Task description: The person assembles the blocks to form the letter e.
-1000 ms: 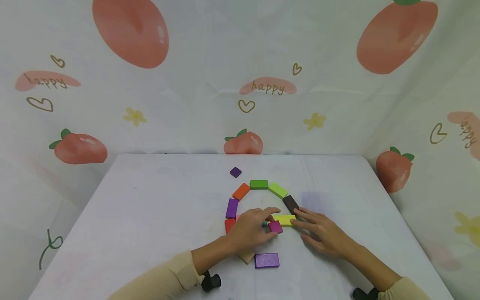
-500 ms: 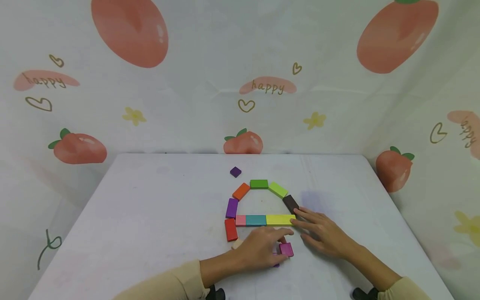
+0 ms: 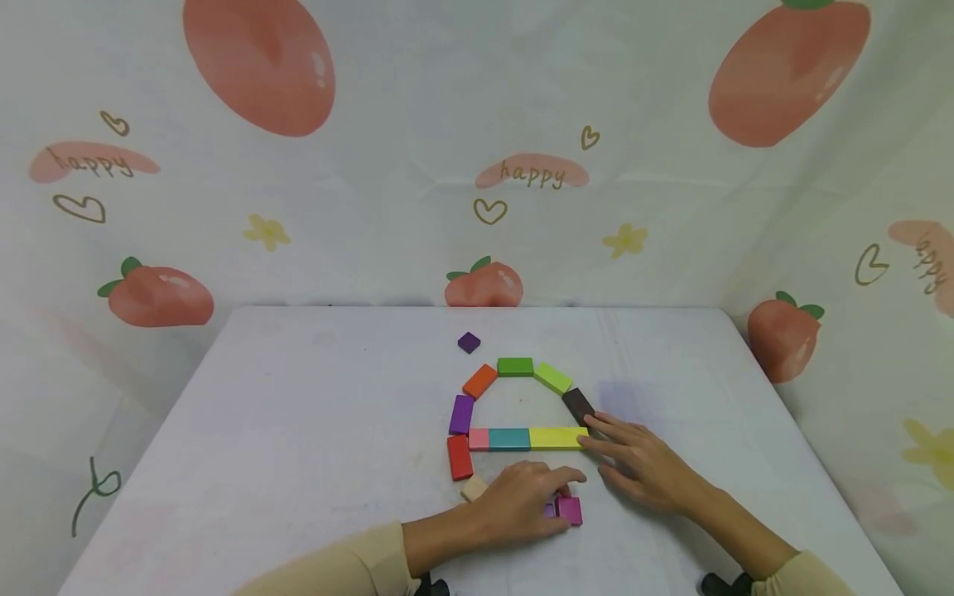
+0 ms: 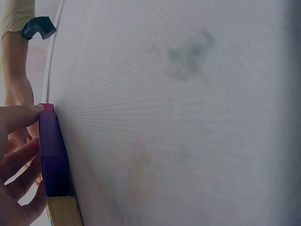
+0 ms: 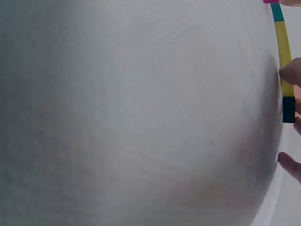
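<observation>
My left hand (image 3: 514,505) pinches a magenta block (image 3: 570,511) between thumb and a finger. The block sits at the right end of a purple block (image 4: 54,150), mostly covered by this hand in the head view. A natural-wood block (image 4: 66,212) adjoins the purple one's other end. My right hand (image 3: 656,468) lies with fingers extended. Its fingertips touch the dark brown block (image 3: 578,406) and the right end of the long yellow block (image 3: 557,439). Teal (image 3: 509,439) and pink (image 3: 479,439) blocks continue the yellow one's row leftward.
Red (image 3: 460,457), violet (image 3: 461,414), orange (image 3: 480,382), green (image 3: 515,367) and lime (image 3: 553,378) blocks curve round the row's left and top. A dark purple block (image 3: 469,342) lies apart behind them. The white table (image 3: 313,414) meets a printed cloth backdrop (image 3: 387,165).
My left hand has come toward the front edge and right, carrying the magenta block from below the yellow block to the purple block's right end. The right hand stays in place.
</observation>
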Demonstrator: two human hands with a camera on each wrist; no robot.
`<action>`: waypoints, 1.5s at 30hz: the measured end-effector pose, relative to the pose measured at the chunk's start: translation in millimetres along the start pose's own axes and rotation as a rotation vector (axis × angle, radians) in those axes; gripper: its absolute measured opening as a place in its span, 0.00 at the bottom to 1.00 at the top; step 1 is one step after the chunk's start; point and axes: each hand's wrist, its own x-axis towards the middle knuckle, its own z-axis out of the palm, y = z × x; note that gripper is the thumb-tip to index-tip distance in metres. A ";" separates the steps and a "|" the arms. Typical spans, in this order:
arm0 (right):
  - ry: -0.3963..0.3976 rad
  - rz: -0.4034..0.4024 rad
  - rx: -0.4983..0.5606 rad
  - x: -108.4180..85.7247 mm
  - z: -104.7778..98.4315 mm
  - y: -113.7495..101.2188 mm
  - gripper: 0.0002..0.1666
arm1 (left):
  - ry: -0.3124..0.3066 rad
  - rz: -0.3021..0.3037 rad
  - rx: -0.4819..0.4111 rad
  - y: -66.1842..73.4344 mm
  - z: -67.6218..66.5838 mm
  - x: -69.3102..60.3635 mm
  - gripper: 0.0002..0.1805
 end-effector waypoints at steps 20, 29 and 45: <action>-0.006 0.011 -0.001 0.1 0.4 0.1 0.32 | -0.037 -0.001 -0.009 1.3 0.2 -0.5 0.29; -0.008 0.015 -0.006 -0.9 2.1 1.1 0.33 | -0.069 -0.027 -0.007 3.0 -0.9 -0.6 0.30; -0.015 0.020 -0.004 -1.3 2.3 1.6 0.33 | -0.079 -0.025 0.001 3.8 -4.3 -2.4 0.29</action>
